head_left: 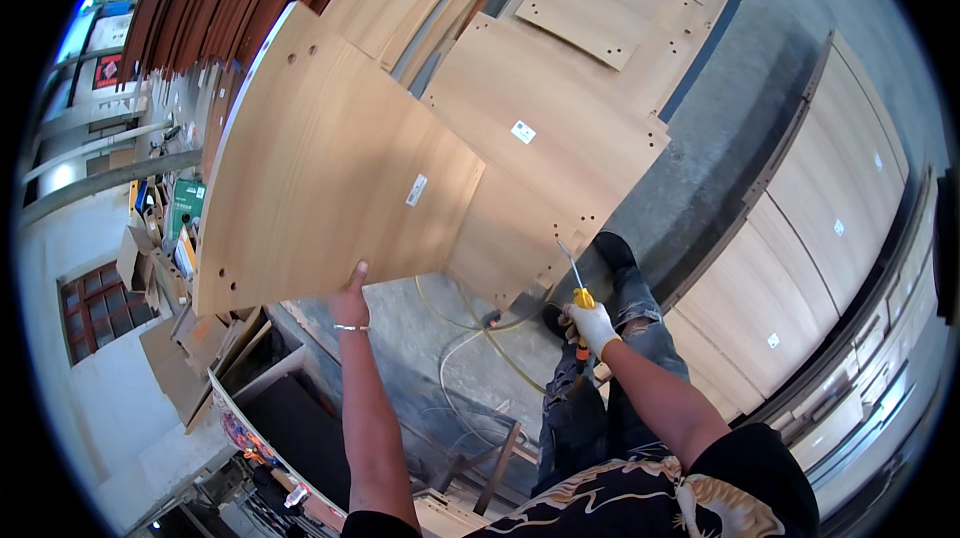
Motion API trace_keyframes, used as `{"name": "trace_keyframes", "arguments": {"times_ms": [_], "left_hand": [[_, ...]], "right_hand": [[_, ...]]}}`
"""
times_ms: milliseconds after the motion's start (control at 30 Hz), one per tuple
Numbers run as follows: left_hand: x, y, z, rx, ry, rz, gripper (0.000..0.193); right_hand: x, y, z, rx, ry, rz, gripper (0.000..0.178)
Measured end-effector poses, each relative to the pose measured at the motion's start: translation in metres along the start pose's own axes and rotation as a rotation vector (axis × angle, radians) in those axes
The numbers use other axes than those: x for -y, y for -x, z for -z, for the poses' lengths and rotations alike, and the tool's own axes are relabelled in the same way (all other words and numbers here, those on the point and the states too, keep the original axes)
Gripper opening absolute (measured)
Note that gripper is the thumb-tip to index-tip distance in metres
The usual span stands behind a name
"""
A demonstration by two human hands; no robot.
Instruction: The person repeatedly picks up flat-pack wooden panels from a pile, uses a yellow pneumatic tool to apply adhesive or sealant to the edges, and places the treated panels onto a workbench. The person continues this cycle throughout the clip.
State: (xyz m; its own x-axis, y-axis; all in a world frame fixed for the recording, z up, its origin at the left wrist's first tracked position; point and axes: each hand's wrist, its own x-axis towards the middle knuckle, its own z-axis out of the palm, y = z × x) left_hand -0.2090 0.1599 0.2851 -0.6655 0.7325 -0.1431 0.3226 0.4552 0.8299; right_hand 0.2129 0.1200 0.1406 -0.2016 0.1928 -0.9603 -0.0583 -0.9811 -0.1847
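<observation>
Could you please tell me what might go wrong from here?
The panel, held at its lower edge by the left hand, might tip or slip. The pointed tool in the gloved right hand could scratch the board near its tip. The hose lying near the shoes might trip someone.

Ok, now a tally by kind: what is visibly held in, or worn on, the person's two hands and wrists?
Wood panel, in the left hand: 1
Yellow tool with a thin metal tip, in the right hand: 1
White glove, on the right hand: 1
Pale wristband, at the left wrist: 1
Total: 4
</observation>
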Motion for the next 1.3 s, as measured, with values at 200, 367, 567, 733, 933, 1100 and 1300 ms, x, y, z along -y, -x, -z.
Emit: {"name": "trace_keyframes", "arguments": {"times_ms": [200, 367, 567, 733, 933, 1100, 1300], "left_hand": [[-0.004, 0.001, -0.011, 0.054, 0.100, -0.036, 0.050], [0.024, 0.008, 0.025, -0.024, -0.048, 0.005, 0.046], [0.013, 0.027, 0.016, -0.016, -0.151, 0.007, 0.041], [-0.001, 0.017, 0.014, 0.035, -0.245, 0.043, 0.042], [-0.009, 0.000, 0.000, 0.075, -0.115, -0.033, 0.042], [-0.042, -0.005, -0.013, 0.114, -0.105, -0.059, 0.040], [-0.064, -0.030, -0.036, 0.097, -0.034, -0.114, 0.039]], "right_hand": [[0.006, -0.005, -0.022, 0.087, 0.207, -0.151, 0.023], [0.021, -0.017, -0.093, 0.115, 0.458, -0.128, 0.029], [0.017, -0.050, -0.146, 0.369, 0.924, -0.002, 0.029], [0.009, -0.072, -0.172, 0.196, 0.963, 0.110, 0.033], [0.037, -0.112, -0.167, -0.115, 0.253, 0.081, 0.024], [0.083, -0.121, -0.154, -0.111, -0.028, -0.004, 0.016], [0.093, -0.121, -0.158, -0.028, 0.150, -0.009, 0.019]]}}
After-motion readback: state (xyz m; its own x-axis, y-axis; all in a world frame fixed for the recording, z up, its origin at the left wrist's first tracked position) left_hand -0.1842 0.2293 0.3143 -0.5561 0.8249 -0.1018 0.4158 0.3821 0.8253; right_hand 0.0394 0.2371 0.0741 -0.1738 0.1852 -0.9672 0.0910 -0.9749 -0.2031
